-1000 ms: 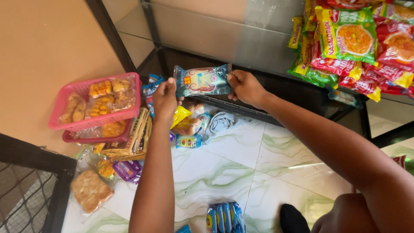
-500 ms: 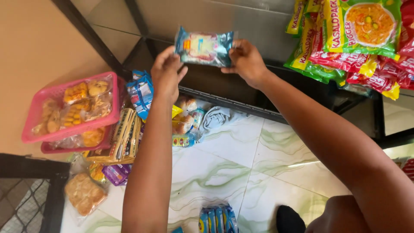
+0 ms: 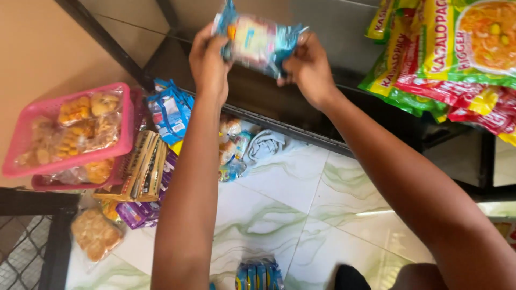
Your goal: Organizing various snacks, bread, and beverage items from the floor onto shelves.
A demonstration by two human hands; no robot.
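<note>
Pinching the two short ends of a light-blue snack packet (image 3: 257,40), the left hand (image 3: 208,59) and right hand (image 3: 309,67) had their fingers closed firmly on its crimped edges, so both grips were shut around the one packet. It hung between them, in the air in front of the dark metal shelf (image 3: 279,102), near the top of the view. A second before, the same packet had been lower, close above the shelf's front rail, and half a second before it was partway up; since then both hands had carried it upward and nearer the camera, clear of the pile on the floor.

Left of the forearm lay a bundle of blue sachets (image 3: 171,110) against the shelf frame, and beside it a pink plastic basket (image 3: 32,161) filled with clear bags of golden fried snacks. Below that sat a stack of brown-and-cream wrapped bars (image 3: 142,172) over a purple packet (image 3: 141,212), and a clear bag of pale biscuits (image 3: 97,233) near a dark mesh panel. Small mixed packets (image 3: 234,150) lay on the marbled white floor tiles (image 3: 301,215). At the upper right hung green, yellow and red noodle packs (image 3: 457,59). Blue striped wrappers (image 3: 259,275) showed at the bottom edge.
</note>
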